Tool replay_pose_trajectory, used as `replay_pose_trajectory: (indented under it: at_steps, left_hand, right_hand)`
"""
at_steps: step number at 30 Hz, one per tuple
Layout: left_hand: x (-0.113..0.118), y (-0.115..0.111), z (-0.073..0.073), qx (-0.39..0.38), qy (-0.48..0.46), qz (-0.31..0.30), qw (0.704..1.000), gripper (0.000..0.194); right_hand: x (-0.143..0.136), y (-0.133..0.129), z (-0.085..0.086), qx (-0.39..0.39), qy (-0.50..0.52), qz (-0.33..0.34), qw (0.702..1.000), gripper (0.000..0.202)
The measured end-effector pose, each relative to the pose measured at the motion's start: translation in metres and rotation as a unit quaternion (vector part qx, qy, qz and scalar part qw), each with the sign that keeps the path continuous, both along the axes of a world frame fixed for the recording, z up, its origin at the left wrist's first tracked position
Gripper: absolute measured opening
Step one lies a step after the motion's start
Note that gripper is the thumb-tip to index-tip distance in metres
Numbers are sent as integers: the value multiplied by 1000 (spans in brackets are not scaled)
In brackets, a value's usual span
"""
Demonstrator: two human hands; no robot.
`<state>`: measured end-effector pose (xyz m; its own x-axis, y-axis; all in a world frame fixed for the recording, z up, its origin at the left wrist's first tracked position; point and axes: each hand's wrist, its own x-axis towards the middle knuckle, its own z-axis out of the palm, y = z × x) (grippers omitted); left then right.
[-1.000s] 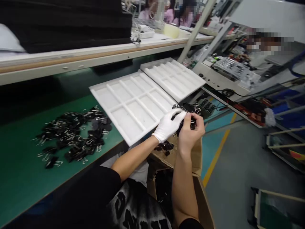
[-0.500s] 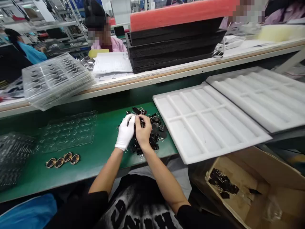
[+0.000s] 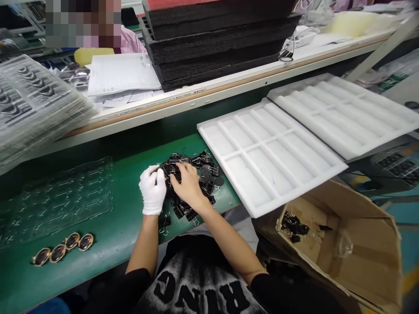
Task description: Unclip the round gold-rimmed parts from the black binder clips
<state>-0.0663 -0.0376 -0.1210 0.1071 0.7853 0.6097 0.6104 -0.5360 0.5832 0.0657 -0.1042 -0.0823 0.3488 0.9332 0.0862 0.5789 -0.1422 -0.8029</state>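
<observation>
A heap of black binder clips point(image 3: 183, 205) with wire handles lies on the green tabletop. My left hand point(image 3: 152, 192), in a white glove, is at the heap's left side, its fingers curled about a black binder clip, partly hidden. Bare, my right hand point(image 3: 188, 183) rests over the middle of the heap, thumb and fingers apart among the clips. Round black discs point(image 3: 207, 172) lie at the heap's right. One binder clip point(image 3: 164, 221) sits apart near the front edge, below my left hand.
Sunglasses point(image 3: 59, 252) and a clear plastic tray point(image 3: 72, 192) lie to the left. White compartment trays point(image 3: 262, 144) stand at right, above a cardboard box point(image 3: 360, 226) holding more clips. Black foam trays point(image 3: 212, 48) are stacked on the shelf point(image 3: 183, 102). A person sits beyond it.
My hands, close together over the heap before, have parted; the left moved left and the right spread over the clips. The camera view has shifted and tilted lower.
</observation>
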Motion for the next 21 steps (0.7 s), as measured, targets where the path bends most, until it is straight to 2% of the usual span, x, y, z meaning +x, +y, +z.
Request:
replay_pose_trajectory:
  at_steps: [4, 8, 12, 15, 17, 19, 21]
  left_hand:
    - [0, -4, 5, -32, -19, -43, 998, 43]
    - [-1, -5, 13, -53, -38, -84, 994, 39]
    - [-20, -7, 29, -62, 21, -103, 993, 34]
    - [-49, -24, 36, -53, 114, -123, 984, 34]
    - [-71, -45, 30, -37, 189, -143, 971, 45]
    - [-89, -69, 14, -4, 249, -155, 956, 58]
    - [-99, -86, -5, 38, 327, -165, 930, 72]
  right_hand:
    - [7, -3, 7, -11, -71, 21, 997, 48]
    - [16, -12, 13, 0, -95, 29, 995, 47]
    - [27, -43, 12, 79, -146, 26, 986, 41]
    - [39, -90, 5, 193, -195, 55, 960, 40]
    - [52, -133, -3, 285, -221, 52, 931, 51]
    - [74, -182, -15, 359, -246, -11, 900, 68]
    - [107, -233, -27, 374, -303, -128, 867, 79]
